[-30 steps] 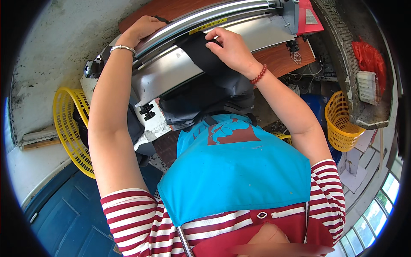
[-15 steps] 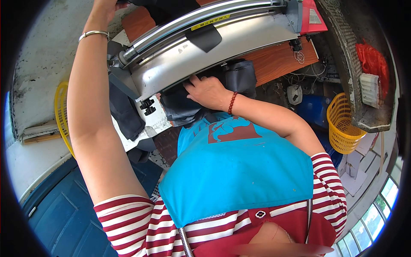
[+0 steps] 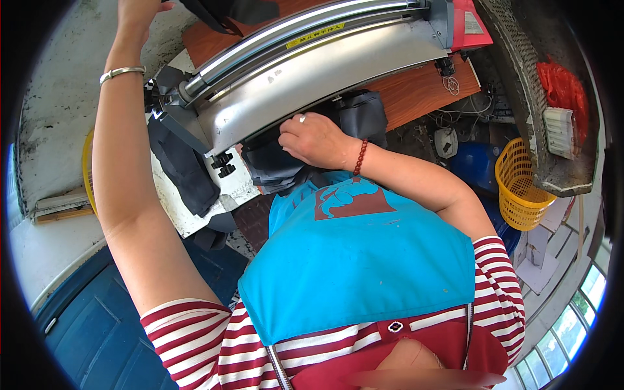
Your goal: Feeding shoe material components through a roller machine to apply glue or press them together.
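Dark grey cloth pieces [image 3: 268, 161] lie in a pile in the head view, between the blue apron [image 3: 364, 260] and the shiny metal machine [image 3: 312, 75]. The right hand [image 3: 316, 140] rests on this pile with its fingers bent, but I cannot tell if they pinch a piece. Up at the top edge, the left hand [image 3: 138, 10] is partly cut off. It is next to a black piece [image 3: 231, 12] on the far side of the machine, and I cannot tell if it holds it. More dark pieces [image 3: 185, 172] lie on the white surface [image 3: 235, 187] at the left. The cloth looks soft, light and floppy, so it will probably sag and fold. A corner or loose edge seems the best place to hold
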`<state>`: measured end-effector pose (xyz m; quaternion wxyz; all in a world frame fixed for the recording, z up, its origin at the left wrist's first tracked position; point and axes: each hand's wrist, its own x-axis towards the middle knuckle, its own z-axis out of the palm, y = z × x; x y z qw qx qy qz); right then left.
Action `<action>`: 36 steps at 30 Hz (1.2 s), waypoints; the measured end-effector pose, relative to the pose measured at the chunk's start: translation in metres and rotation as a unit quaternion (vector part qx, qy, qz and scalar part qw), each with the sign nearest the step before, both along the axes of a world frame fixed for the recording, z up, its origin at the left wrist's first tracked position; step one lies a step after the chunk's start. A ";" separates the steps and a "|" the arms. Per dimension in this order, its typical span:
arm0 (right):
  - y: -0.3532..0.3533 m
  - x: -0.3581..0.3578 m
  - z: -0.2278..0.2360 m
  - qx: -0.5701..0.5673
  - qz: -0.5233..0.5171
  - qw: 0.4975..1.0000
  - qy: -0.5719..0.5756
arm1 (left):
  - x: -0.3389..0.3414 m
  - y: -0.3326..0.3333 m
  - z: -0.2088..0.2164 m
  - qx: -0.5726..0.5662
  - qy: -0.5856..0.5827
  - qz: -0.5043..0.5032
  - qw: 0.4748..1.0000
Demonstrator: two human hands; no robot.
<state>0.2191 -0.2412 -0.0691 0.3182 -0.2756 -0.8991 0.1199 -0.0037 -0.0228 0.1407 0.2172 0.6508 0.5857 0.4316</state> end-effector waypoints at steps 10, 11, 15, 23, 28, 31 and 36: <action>-0.007 -0.030 -0.017 0.013 -0.056 0.986 -0.155 | -0.021 0.032 -0.062 -0.124 0.020 -0.022 0.992; -0.006 -0.029 -0.015 0.013 -0.041 0.985 -0.165 | -0.025 0.035 -0.066 -0.152 0.037 -0.027 0.987; -0.001 -0.021 0.001 0.050 0.000 0.992 -0.118 | -0.033 0.045 -0.075 -0.179 0.040 -0.002 0.983; 0.011 0.031 0.051 -0.412 -0.151 0.869 0.227 | -0.014 0.030 -0.083 0.070 0.314 -0.054 0.945; 0.045 0.049 0.059 -0.478 -0.176 0.829 0.230 | 0.013 -0.006 -0.123 0.013 0.349 -0.178 0.920; 0.062 0.042 0.056 -0.475 -0.181 0.829 0.232 | 0.018 -0.002 -0.130 -0.196 0.238 -0.215 0.927; 0.075 0.044 0.057 -0.301 -0.228 0.916 0.137 | 0.020 0.013 -0.136 -0.348 0.196 -0.169 0.901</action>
